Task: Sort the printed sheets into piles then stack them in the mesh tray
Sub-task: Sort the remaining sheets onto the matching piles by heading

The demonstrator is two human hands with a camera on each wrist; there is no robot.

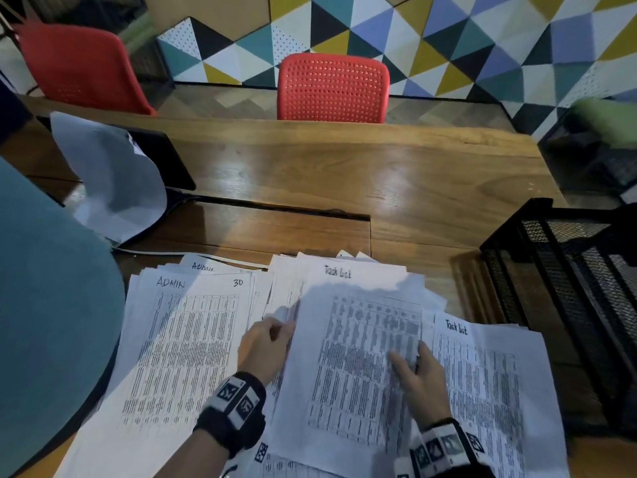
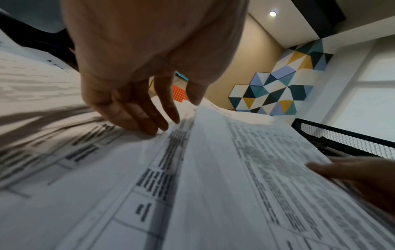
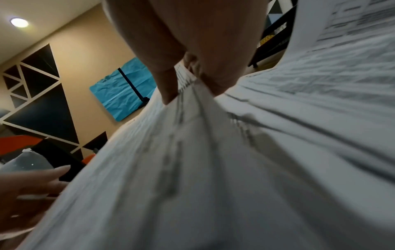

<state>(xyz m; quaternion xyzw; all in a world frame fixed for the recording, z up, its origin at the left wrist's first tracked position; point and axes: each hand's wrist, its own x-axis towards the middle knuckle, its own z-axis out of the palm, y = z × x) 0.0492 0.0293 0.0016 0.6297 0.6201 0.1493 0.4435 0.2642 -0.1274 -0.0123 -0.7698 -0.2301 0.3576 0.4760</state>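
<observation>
Printed sheets cover the near table in the head view. A pile headed ADMIN lies at the left and a pile headed Task List at the right. Between them a single Task List sheet is raised off the papers. My right hand pinches its right edge between thumb and fingers, and the paper buckles there. My left hand is at the sheet's left edge, its straight fingers lying on the papers beside it. The black mesh tray stands at the right.
Two red chairs stand beyond the wooden table. A black device draped with a white sheet sits at the far left, with a cable beside a slot in the tabletop. A teal rounded shape fills the near left.
</observation>
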